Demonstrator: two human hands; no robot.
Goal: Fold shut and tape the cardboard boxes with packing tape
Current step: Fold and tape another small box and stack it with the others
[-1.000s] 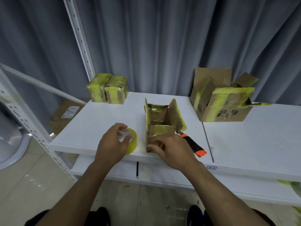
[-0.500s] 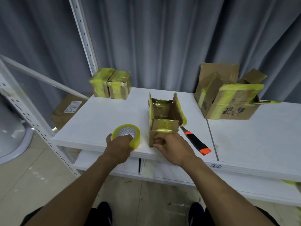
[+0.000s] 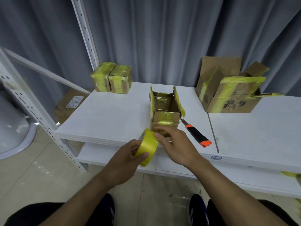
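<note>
holding 1 tape roll (image 3: 148, 144) | 2 open boxes (image 3: 164, 118) | 2 taped boxes (image 3: 120, 79)

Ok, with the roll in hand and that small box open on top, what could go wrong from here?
1. The small box sits near the front edge of the shelf; pulling tape off the tape roll in the left hand could drag it off.
2. The utility knife lies just right of the box, metal end toward it; the right hand could catch it.
3. Both side flaps stand upright; taping before folding them would leave it open.
</note>
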